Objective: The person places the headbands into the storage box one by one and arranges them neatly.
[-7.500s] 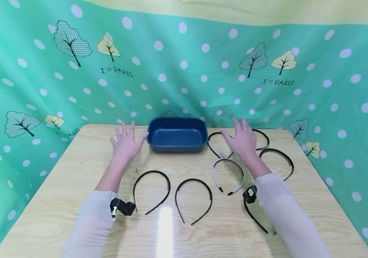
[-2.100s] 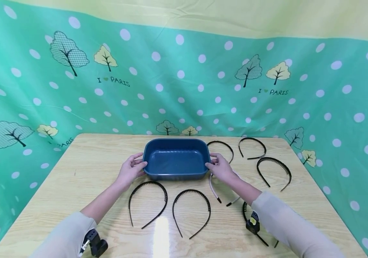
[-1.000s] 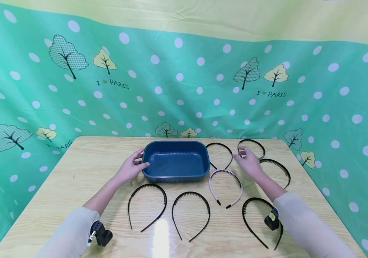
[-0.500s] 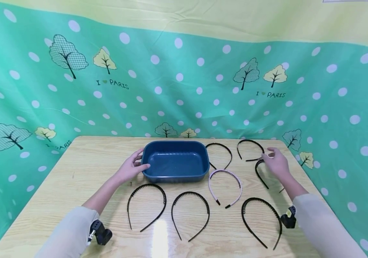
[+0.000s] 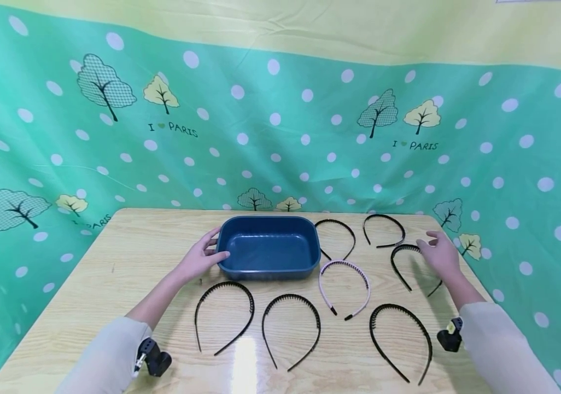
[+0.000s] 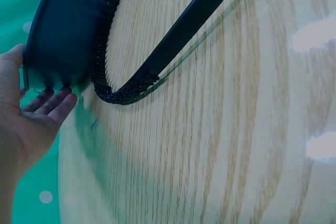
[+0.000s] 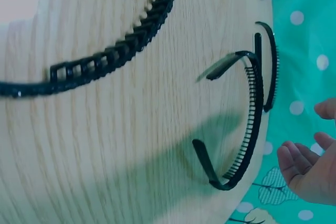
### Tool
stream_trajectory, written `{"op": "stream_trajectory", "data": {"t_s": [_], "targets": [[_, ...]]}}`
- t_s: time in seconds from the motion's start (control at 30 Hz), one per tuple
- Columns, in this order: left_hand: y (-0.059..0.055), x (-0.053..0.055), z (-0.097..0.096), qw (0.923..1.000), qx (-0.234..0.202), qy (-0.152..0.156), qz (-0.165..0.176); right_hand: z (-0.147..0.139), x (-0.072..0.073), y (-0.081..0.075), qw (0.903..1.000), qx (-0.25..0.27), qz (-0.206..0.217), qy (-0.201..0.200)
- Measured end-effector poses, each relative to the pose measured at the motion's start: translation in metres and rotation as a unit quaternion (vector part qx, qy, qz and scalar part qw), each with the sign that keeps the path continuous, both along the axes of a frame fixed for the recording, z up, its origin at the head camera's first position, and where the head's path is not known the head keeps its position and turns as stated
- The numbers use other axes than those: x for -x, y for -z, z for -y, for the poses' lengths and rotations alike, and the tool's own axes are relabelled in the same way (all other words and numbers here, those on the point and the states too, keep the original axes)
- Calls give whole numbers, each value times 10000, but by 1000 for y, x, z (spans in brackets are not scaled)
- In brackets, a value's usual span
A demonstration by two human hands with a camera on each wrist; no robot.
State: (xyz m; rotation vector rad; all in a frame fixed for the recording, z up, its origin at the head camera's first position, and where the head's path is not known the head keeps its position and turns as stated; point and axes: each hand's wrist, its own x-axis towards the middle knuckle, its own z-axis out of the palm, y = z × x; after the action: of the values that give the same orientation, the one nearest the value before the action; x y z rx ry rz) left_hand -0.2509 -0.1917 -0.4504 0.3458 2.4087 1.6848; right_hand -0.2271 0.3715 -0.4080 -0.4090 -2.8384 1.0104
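Largest first: green cloth [image 5: 256, 65] with white dots, printed trees and a pale yellow upper band, hanging behind and beside the table. Pale wood-grain table [image 5: 128, 262] below it, a bright streak of reflected light at its front.

Blue basin [image 5: 268, 274]: upright on the table, near the far edge, about mid-width.

Light sleeves [image 5: 502, 345] on both forearms.

Seven headbands, spread on the table. Front row: left black headband [image 5: 228, 283], middle black headband [image 5: 290, 296], right black headband [image 5: 393, 306], open ends toward the person. Lilac headband [image 5: 343, 262], dark-tipped, lies right of the basin. Behind it, another black headband [image 5: 334, 221] just beside the basin's right end; whether these two touch, cannot tell. Toward the far right corner, a back black headband [image 5: 384, 215]; nearer the right edge, a toothed black headband [image 5: 393, 262], one leg partly hidden in the head view.

Left hand [image 5: 204, 256]: clamped on the basin's left end, thumb at the rim, fingers against the outside.

Right hand [image 5: 440, 254]: over the right part of the toothed headband, thumb and fingers apart, fingers slightly bent; the right wrist view shows a gap between hand and band.

Smallest: black wrist cameras [image 5: 155, 358], one at each cuff
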Motion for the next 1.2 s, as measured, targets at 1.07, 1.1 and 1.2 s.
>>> {"op": "stream_trajectory", "data": {"t_s": [1.07,1.1,1.2], "targets": [[6,1,-1,9998,-196,-103,24,-37,-14,20,9975,-201,364,565],[6,1,-1,9997,-210,-99,26,-38,-14,22,9976,-210,353,562],[5,1,-1,9997,-225,-94,29,-41,-14,27,9977,-294,381,484]]}}
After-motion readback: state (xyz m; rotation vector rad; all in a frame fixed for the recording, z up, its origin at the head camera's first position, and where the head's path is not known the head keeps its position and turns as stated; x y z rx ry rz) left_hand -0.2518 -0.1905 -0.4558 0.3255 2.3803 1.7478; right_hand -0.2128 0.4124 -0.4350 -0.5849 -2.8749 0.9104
